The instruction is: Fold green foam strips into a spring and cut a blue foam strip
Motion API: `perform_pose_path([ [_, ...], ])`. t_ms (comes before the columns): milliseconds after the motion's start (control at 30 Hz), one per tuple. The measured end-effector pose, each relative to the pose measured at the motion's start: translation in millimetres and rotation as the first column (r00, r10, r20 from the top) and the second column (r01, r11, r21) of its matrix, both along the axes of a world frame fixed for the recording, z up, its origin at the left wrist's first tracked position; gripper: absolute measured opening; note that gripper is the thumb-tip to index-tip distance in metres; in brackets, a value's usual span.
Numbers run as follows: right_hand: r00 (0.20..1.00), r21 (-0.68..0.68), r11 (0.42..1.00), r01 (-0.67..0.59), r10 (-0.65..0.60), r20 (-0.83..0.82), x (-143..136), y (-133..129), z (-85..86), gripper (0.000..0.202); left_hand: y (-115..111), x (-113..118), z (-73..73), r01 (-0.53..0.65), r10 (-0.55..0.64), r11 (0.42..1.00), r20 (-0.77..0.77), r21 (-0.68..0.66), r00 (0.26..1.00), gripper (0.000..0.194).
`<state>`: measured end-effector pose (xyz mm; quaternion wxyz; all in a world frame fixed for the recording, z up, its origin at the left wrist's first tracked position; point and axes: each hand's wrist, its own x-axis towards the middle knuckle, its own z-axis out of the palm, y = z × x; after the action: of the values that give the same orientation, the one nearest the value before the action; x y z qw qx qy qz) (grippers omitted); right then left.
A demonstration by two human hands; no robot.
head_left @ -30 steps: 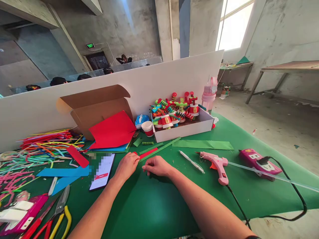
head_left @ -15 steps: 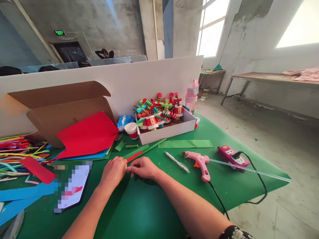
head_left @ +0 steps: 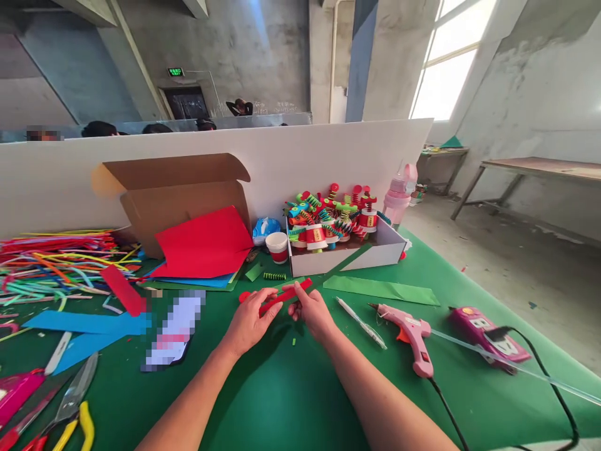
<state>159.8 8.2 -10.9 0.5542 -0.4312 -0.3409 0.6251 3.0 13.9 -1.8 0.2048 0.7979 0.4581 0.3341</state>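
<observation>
A narrow red strip [head_left: 286,295] spans between my two hands above the green table. My left hand [head_left: 251,319] pinches its left part between thumb and fingers. At its right end my right hand [head_left: 310,312] closes on it with thumb and forefinger. Behind the red strip a long dark green strip [head_left: 347,262] slants up to the right, close to my right hand. A small red round piece [head_left: 243,296] shows beside my left fingers. To the right lie a white pen [head_left: 361,323] and a pink glue gun [head_left: 408,332].
Behind stands a white box [head_left: 347,258] of small figures, with paper cups [head_left: 277,247] beside it. Red paper [head_left: 204,244] leans in a cardboard box [head_left: 188,197]. Scissors [head_left: 77,388] and a phone [head_left: 176,332] lie left. A power strip [head_left: 488,338] and cables are right.
The view has swung left and down. The red strip has been lifted and shows more fully between my hands, and the dark green strip is raised at its right end.
</observation>
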Motion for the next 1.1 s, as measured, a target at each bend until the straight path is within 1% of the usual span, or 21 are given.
perform_pose_path([
  [33,0.999,0.016,1.0,-0.024,0.024,0.031,-1,-1,0.4,0.056,1,0,-0.6,-0.002,0.011,0.991,0.063,-0.135,0.998,0.03],
  [100,0.995,0.033,0.998,-0.052,0.049,0.088,-2,-2,1.3,0.059,2,1,-0.7,0.043,0.021,0.931,0.173,-0.361,0.985,0.029],
  [167,0.988,0.035,0.999,-0.03,0.024,0.152,-1,-2,2.3,0.06,3,0,0.2,0.083,0.049,0.866,0.248,-0.494,0.967,0.032],
  [233,0.975,0.037,0.998,0.049,-0.056,0.215,2,0,3.8,0.06,5,-2,0.4,0.078,0.099,0.83,0.283,-0.553,0.954,0.036],
  [333,0.962,0.064,0.983,0.171,-0.181,0.205,12,4,7.7,0.059,11,-8,-3.5,0.046,0.144,0.82,0.283,-0.571,0.948,0.037],
  [367,0.959,0.074,0.975,0.209,-0.219,0.18,15,5,9.3,0.058,13,-11,-5.3,0.023,0.151,0.83,0.265,-0.557,0.952,0.037],
  [400,0.953,0.083,0.966,0.247,-0.257,0.158,19,6,10.8,0.058,15,-13,-6.9,-0.021,0.166,0.855,0.234,-0.518,0.958,0.036],
  [433,0.943,0.091,0.953,0.288,-0.298,0.144,21,6,12.3,0.058,16,-15,-7.7,-0.084,0.189,0.894,0.202,-0.44,0.961,0.035],
  [467,0.932,0.098,0.941,0.325,-0.336,0.137,22,6,13.6,0.058,17,-16,-7.6,-0.151,0.217,0.933,0.177,-0.327,0.96,0.035],
  [500,0.925,0.103,0.933,0.345,-0.356,0.131,23,6,14.5,0.057,17,-16,-6.4,-0.206,0.24,0.959,0.167,-0.197,0.956,0.034],
  [533,0.928,0.11,0.935,0.338,-0.351,0.123,22,5,15.0,0.056,16,-15,-4.3,-0.234,0.245,0.969,0.171,-0.084,0.954,0.034],
  [567,0.942,0.116,0.946,0.303,-0.316,0.111,19,4,15.1,0.055,13,-13,-1.5,-0.227,0.226,0.974,0.179,-0.013,0.957,0.034],
  [600,0.962,0.122,0.962,0.243,-0.256,0.098,15,2,14.8,0.055,10,-10,1.5,-0.183,0.181,0.983,0.188,-0.008,0.965,0.035],
  [667,0.991,0.13,0.986,0.101,-0.112,0.075,6,-1,13.4,0.054,3,-2,6.7,-0.026,0.054,0.989,0.185,-0.148,0.981,0.042],
  [700,0.996,0.133,0.99,0.045,-0.054,0.066,2,-3,12.8,0.054,0,2,8.4,0.051,-0.004,0.969,0.192,-0.242,0.981,0.045],
  [767,0.998,0.132,0.991,-0.012,0.004,0.061,-2,-5,12.8,0.054,-4,8,9.7,0.16,-0.065,0.898,0.236,-0.41,0.97,0.048],
  [800,0.998,0.129,0.992,-0.009,0.001,0.06,-1,-5,13.8,0.054,-4,8,9.8,0.195,-0.072,0.861,0.267,-0.469,0.961,0.049],
  [867,0.998,0.116,0.992,0.048,-0.053,0.045,7,-3,17.8,0.053,-2,4,10.0,0.236,-0.061,0.808,0.322,-0.54,0.945,0.048],
  [933,0.988,0.095,0.983,0.157,-0.157,-0.006,21,1,23.1,0.053,3,-6,11.2,0.247,-0.054,0.781,0.332,-0.574,0.942,0.046],
  [1033,0.958,0.059,0.957,0.283,-0.279,-0.062,44,8,27.9,0.052,11,-24,13.9,0.232,-0.073,0.763,0.277,-0.603,0.958,0.043],
  [1100,0.934,0.049,0.936,0.35,-0.345,-0.093,54,12,26.7,0.05,15,-32,15.4,0.21,-0.095,0.758,0.215,-0.617,0.972,0.041],
])
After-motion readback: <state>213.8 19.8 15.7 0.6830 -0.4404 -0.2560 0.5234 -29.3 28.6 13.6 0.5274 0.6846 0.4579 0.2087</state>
